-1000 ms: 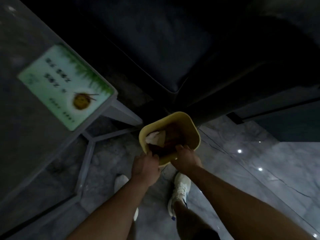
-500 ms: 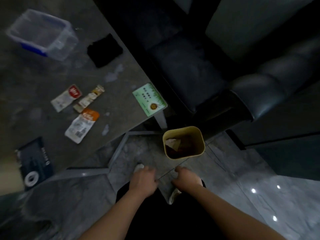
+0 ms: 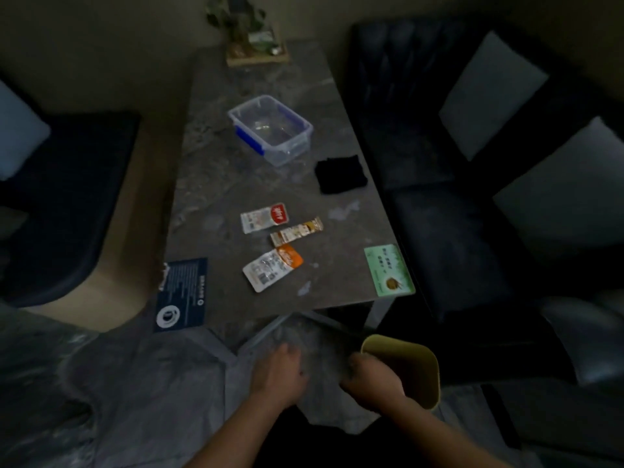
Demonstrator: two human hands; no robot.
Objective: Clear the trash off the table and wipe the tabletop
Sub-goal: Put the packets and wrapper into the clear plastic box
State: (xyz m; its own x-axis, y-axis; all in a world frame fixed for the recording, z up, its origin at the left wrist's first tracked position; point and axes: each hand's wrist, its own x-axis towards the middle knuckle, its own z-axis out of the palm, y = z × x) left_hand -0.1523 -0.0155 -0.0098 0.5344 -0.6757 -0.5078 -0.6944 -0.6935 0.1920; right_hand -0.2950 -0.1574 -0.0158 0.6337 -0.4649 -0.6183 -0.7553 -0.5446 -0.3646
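Below the tabletop [image 3: 236, 184], both hands hover over the floor. Left hand [image 3: 278, 374] shows a loose, empty grip; right hand [image 3: 371, 378] touches the yellow bin [image 3: 415, 373], its grip unclear. Three wrappers [image 3: 280, 244] lie mid-tabletop, a black cloth [image 3: 341, 173] and clear container [image 3: 270, 130] beyond them.

Dim booth-style eating spot, likely a cafe or restaurant. A long grey marble-look table [image 3: 270, 184] stood end-on to a wall, w/ dark padded bench seats [image 3: 449, 238] along both long sides and pale cushions [image 3: 489, 92] on the right bench. A green printed card [image 3: 388, 270] and a blue one [image 3: 182, 293] lay flat at the near corners; a small plant decoration [image 3: 253, 38] sat at the far end. Floor was polished grey stone.
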